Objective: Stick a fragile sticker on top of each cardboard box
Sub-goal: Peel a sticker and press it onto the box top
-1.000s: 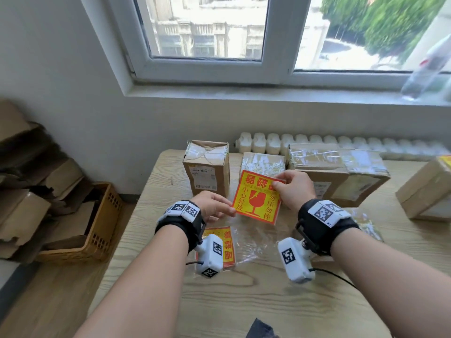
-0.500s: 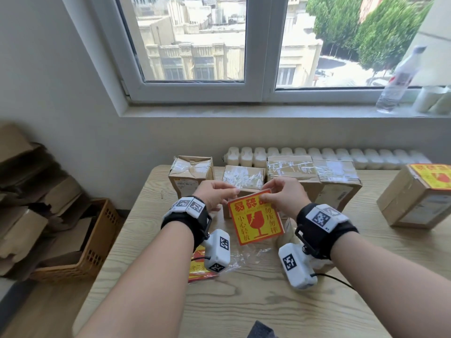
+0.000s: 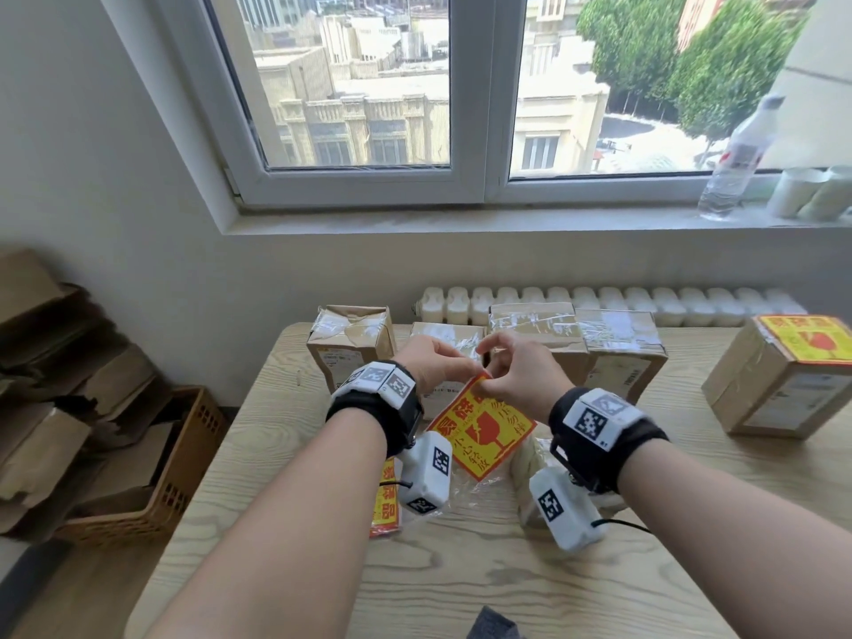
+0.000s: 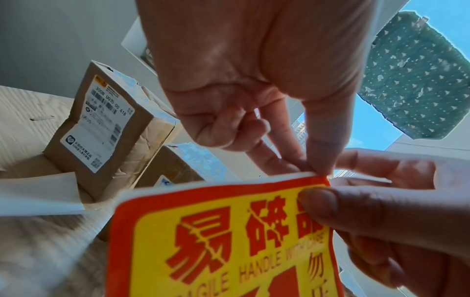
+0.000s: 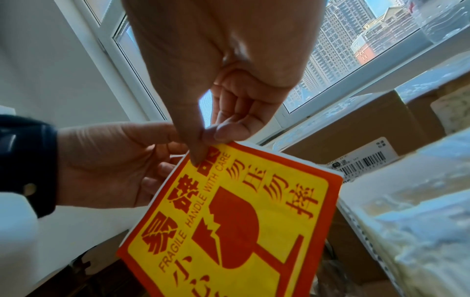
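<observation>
Both hands working one corner of a fragile sticker

Mid-frame in the head view, the left hand and right hand both pinch the top corner of the red-and-yellow sticker, held above the wooden table. Taped cardboard boxes line the back; the box at far right already wears one.

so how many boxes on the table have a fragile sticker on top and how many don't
Boxes with a sticker on top: 1, the right box
Boxes without: 3, the left box, the small middle box, the wide box
Total: 4 boxes
The held fragile sticker is on no box yet.
</observation>
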The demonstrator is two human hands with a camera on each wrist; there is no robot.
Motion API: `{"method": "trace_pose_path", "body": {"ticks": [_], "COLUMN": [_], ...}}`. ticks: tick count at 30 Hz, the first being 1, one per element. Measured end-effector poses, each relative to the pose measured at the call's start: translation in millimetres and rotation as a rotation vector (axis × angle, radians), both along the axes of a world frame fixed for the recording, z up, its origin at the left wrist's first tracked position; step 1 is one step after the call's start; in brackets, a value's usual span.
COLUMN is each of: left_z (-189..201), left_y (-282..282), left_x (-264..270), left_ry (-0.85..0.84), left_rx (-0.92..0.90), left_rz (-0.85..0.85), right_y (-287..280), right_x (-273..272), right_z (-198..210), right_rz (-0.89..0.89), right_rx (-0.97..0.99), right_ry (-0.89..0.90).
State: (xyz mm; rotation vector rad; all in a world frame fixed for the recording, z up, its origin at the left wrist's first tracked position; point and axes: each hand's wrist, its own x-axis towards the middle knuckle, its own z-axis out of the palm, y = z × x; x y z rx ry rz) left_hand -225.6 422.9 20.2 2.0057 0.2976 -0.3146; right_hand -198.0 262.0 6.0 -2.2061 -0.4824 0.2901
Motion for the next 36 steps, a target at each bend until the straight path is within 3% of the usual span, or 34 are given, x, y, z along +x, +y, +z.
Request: {"method": "trace_pose_path", "body": {"ticks": [10, 17, 26, 36], "left_z": [1, 7, 14, 12], "left_y": [-7, -6, -1, 3], "left_x": [3, 3, 0, -2], "left_ry": [0.090, 0.201, 0.195, 0.195], "left_rx": [-0.011, -0.125, -0.250, -0.366], "left_rz": [0.003, 0.049, 0.125, 0.135], "right_y": [-5, -6, 2, 5], "right_x": [2, 3, 3, 0], "right_z": [3, 6, 7, 10], "right_rz": [0.052, 0.051, 0.083, 0.064], "right_rx": [-0.028, -0.025, -0.038, -0.132], "right_ry": [-0.046, -0.143, -0.167, -0.317]}}
